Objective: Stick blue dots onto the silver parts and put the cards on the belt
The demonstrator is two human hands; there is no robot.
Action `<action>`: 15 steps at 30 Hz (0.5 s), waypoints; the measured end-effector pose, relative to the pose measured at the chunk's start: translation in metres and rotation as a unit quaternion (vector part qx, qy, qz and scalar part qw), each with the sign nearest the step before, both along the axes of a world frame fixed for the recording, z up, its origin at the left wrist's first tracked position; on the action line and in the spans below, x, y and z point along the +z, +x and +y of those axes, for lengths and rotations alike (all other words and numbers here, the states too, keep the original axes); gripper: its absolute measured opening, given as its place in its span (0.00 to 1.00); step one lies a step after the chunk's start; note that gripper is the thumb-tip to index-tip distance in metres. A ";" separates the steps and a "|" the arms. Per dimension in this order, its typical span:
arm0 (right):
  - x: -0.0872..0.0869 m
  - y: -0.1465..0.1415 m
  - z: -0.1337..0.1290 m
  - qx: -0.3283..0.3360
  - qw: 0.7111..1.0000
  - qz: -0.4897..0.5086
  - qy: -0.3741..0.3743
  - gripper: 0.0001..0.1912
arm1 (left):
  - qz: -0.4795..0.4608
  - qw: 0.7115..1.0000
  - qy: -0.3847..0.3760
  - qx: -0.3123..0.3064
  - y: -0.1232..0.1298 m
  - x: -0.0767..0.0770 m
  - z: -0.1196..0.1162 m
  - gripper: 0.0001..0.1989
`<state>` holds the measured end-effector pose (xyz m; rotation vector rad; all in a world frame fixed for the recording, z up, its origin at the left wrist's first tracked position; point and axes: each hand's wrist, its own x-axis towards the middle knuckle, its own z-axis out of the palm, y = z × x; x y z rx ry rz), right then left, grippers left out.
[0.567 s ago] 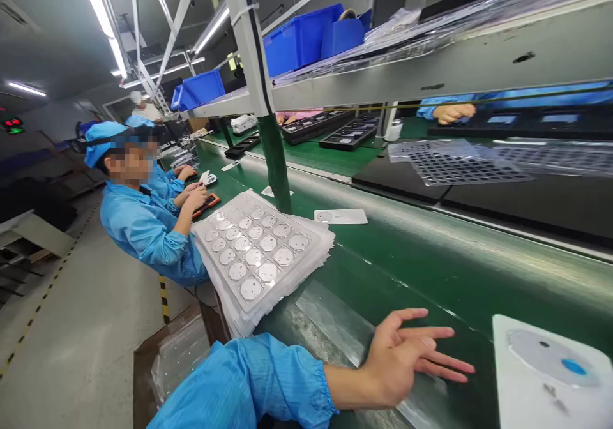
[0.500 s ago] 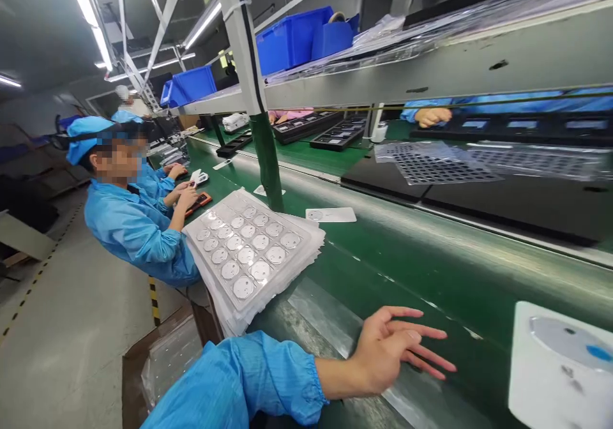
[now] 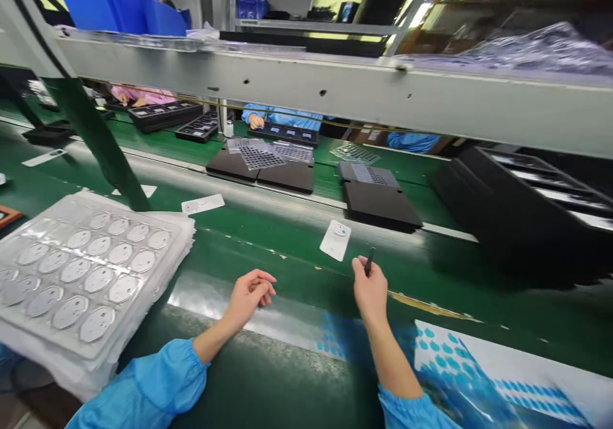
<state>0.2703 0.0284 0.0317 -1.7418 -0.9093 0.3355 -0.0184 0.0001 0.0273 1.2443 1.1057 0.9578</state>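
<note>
My left hand (image 3: 249, 296) hovers over the green work surface (image 3: 297, 276), its fingers loosely curled and drawn in; nothing shows between them. To its right, my right hand (image 3: 371, 285) grips a thin dark tool (image 3: 369, 262) that points up and away. Just beyond my right hand lies a white card (image 3: 335, 240) with a round clear piece and a small blue spot. Another white card (image 3: 203, 204) lies farther back on the left. A stack of clear trays (image 3: 90, 269) holding round pieces stands left of my left hand.
White sheets with blue stickers (image 3: 445, 352) lie at the lower right. Black trays (image 3: 536, 212) are stacked at the right, and flat black panels (image 3: 282, 170) lie at the back. A green-wrapped post (image 3: 98, 142) rises at the left beneath a long shelf (image 3: 297, 84). Other people's hands show beyond.
The view has swung right, bringing my right hand, its dark tool and the blue stickers into sight. My left hand's spread fingers have curled in. The neighbouring person has mostly left the view.
</note>
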 end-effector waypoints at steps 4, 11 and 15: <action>-0.014 -0.007 -0.049 0.051 0.998 -0.022 -0.021 0.29 | 0.181 0.980 0.071 0.049 -0.029 0.015 0.062 0.12; -0.036 -0.028 -0.095 0.237 0.966 -0.081 0.069 0.14 | 0.471 0.850 -0.009 0.234 -0.085 0.049 0.206 0.43; -0.035 -0.031 -0.101 0.298 0.947 -0.072 0.093 0.12 | 0.537 0.806 -0.086 0.235 -0.110 0.069 0.237 0.55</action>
